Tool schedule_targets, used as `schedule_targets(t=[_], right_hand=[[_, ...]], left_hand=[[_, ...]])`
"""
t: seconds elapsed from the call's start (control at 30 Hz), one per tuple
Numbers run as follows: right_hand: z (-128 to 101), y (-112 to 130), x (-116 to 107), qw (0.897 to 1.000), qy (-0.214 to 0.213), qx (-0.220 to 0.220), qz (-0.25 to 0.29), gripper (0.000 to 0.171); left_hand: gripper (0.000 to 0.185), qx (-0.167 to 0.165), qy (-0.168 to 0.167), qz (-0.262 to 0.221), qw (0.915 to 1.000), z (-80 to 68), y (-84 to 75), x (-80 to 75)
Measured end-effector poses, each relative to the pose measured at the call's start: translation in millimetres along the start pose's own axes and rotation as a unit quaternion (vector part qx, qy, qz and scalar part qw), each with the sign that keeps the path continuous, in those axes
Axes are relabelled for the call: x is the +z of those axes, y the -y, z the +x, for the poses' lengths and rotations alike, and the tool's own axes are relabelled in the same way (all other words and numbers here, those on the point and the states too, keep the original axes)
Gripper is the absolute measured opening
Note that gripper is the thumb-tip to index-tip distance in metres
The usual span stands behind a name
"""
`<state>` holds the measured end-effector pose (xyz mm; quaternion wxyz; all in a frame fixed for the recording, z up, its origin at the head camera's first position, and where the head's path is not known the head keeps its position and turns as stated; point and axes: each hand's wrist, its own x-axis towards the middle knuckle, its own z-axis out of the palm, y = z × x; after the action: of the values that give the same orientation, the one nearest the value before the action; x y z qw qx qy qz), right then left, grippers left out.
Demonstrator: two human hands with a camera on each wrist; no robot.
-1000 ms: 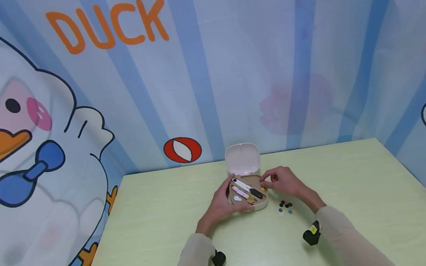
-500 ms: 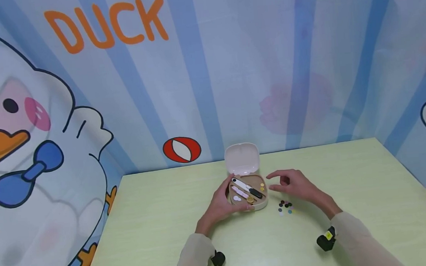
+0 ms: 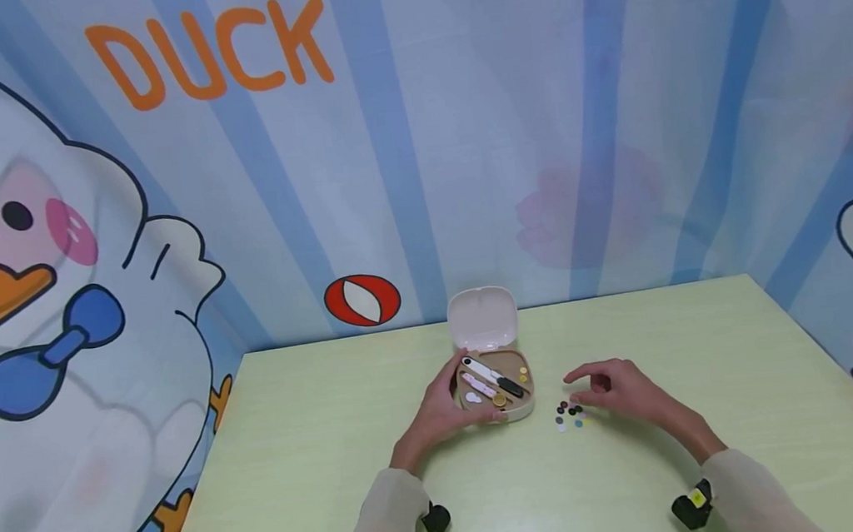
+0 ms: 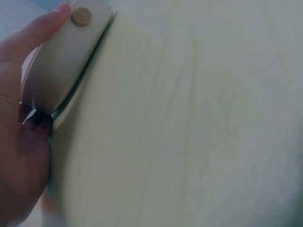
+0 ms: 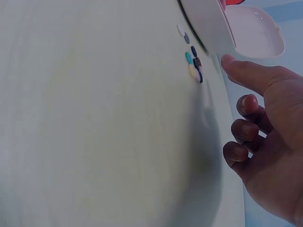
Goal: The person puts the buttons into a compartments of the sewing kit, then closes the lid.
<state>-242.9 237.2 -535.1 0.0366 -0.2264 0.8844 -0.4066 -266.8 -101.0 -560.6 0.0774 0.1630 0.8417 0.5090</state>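
Observation:
A beige case with its pale lid raised stands near the back of the table. My left hand grips its left side, thumb along the front by a round brown stud. Inside lie a white tool with a black end, a slim pink-and-white tool, a gold round piece and small yellow buttons. To the right, my right hand hovers with fingers loosely bent, holding nothing, beside several small coloured buttons on the table.
Pale wood-look table lies under both hands. A blue striped curtain with duck prints hangs right behind the table's back edge. Black wrist devices sit under both sleeves.
My right hand has left the case's right compartment and moved right and toward me, near the loose buttons. Yellow buttons now show in that compartment. My left hand stays on the case.

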Motion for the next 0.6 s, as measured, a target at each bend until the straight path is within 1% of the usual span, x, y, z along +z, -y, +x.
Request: schedule_targets(t=[0.23, 0.37, 0.6], right_hand=[[-15.6, -6.9, -0.7, 1.0, 0.001, 0.023, -0.006, 0.024], [-18.4, -9.4, 1.8, 1.0, 0.001, 0.009, -0.002, 0.02], [-17.6, -11.2, 5.3, 1.0, -0.006, -0.008, -0.027, 0.015]], left_hand=[[0.117, -0.003, 0.003, 0.008, 1.0, -0.2, -0.4, 0.9], [0.117, -0.006, 0.0, 0.009, 0.9999, -0.8, 0.0, 0.2], [0.117, 0.005, 0.0, 0.005, 1.0, 1.1, 1.6, 0.4]])
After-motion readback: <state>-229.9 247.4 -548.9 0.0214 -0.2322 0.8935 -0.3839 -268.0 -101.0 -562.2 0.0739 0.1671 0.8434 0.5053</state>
